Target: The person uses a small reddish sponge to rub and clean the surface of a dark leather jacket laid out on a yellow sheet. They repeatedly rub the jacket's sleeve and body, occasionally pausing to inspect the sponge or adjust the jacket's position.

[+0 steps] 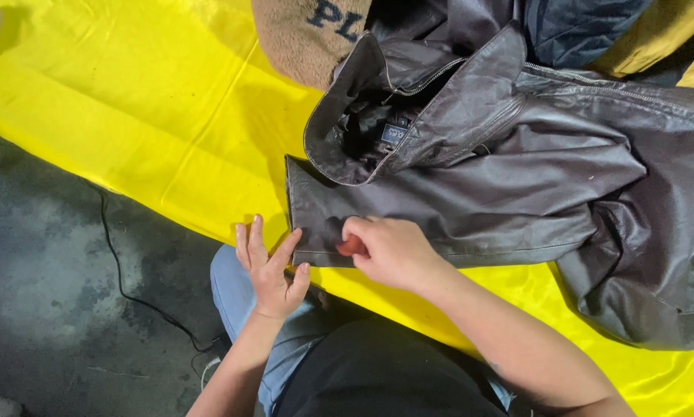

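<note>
A dark brown leather jacket (517, 170) lies spread on a yellow sheet (131, 108), collar turned up and zip open. My right hand (389, 249) is closed on a small red-orange thing (352, 246) and presses it against the jacket's near folded edge. My left hand (268, 266) rests flat with fingers apart at the corner of that same edge, touching the leather and the sheet.
A tan fleecy garment (301, 35) with dark letters lies at the top beside more dark and yellow clothing (594, 27). Grey concrete floor (46, 293) with a black cable (115, 262) lies to the left. My knees in blue and black cloth (347, 363) are below.
</note>
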